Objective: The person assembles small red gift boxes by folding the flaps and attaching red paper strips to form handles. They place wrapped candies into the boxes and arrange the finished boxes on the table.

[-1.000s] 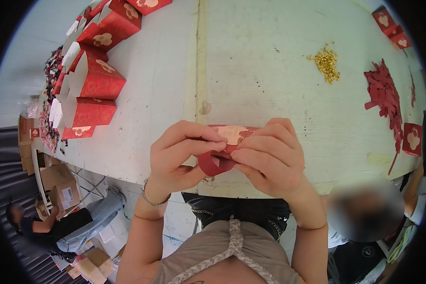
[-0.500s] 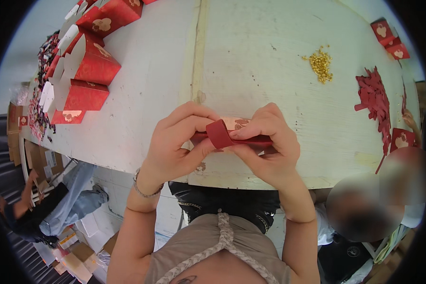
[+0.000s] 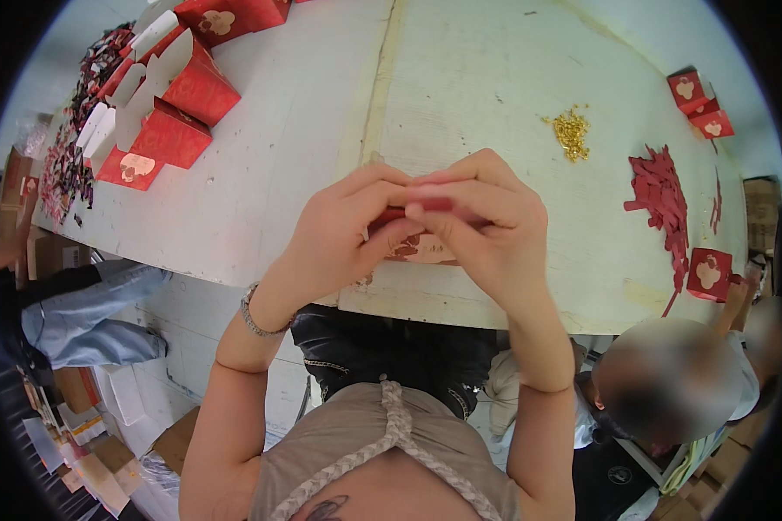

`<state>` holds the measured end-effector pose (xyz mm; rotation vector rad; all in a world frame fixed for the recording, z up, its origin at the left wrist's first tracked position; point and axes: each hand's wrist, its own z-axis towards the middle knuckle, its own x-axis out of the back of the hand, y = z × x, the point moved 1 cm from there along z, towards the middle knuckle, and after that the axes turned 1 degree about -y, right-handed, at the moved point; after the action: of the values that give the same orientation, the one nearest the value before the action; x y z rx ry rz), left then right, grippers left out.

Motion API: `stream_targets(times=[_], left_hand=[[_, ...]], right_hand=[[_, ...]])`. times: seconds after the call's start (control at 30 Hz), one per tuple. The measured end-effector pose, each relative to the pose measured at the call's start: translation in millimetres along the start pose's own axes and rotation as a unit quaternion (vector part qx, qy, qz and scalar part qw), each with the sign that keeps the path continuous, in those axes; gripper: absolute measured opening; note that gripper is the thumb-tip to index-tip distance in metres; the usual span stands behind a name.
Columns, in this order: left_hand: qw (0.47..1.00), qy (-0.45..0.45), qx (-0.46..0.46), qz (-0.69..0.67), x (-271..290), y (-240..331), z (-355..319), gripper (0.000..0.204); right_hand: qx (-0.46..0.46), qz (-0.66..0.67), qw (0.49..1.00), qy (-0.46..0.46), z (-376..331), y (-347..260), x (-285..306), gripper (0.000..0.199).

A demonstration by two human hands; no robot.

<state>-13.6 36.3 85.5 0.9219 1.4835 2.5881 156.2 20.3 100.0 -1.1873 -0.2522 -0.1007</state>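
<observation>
Over the table edge in front of me, both hands meet at the top of a small red paper box (image 3: 421, 249) with a pale printed panel. My left hand (image 3: 343, 217) is closed round its left side, thumb below and fingers above. My right hand (image 3: 495, 221) is closed at the top right, thumb tip near the middle. Between the right thumb and fingers shows a blurred piece of red strip (image 3: 436, 204); fingers hide most of it and of the box's upper edge.
Several open red boxes (image 3: 198, 82) stand at the left beside a heap of small dark and pink packets (image 3: 74, 165). Gold bits (image 3: 571, 135) and a pile of red strips (image 3: 660, 195) lie to the right. A closed red box (image 3: 709, 274) is near a person at the right edge.
The raised loop of red strip between my hands is now mostly covered. My right hand has moved up and left, its fingers meeting the left ones. The whole view has shifted slightly.
</observation>
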Motion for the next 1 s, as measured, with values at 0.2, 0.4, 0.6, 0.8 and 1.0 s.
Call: stream_targets(times=[0.2,0.4,0.6,0.8,1.0], left_hand=[[0.998,0.057,-0.003,-0.015,-7,-3,-11,0.017],[0.976,0.113,-0.149,0.110,-16,-10,-13,0.018],[0.980,-0.030,-0.153,0.121,4,-16,-10,0.030],[0.739,0.325,0.089,0.583,132,-90,40,0.074],[0.776,0.242,-0.007,0.583,154,-76,25,0.015]], right_hand=[[0.010,0.020,0.997,0.079,-17,-2,-11,0.018],[0.132,-0.134,0.982,0.003,-33,13,2,0.029],[0.030,-0.039,0.997,-0.058,-34,14,7,0.025],[0.042,-0.264,0.963,0.020,22,21,19,0.021],[0.237,-0.362,0.893,0.121,39,35,5,0.056]])
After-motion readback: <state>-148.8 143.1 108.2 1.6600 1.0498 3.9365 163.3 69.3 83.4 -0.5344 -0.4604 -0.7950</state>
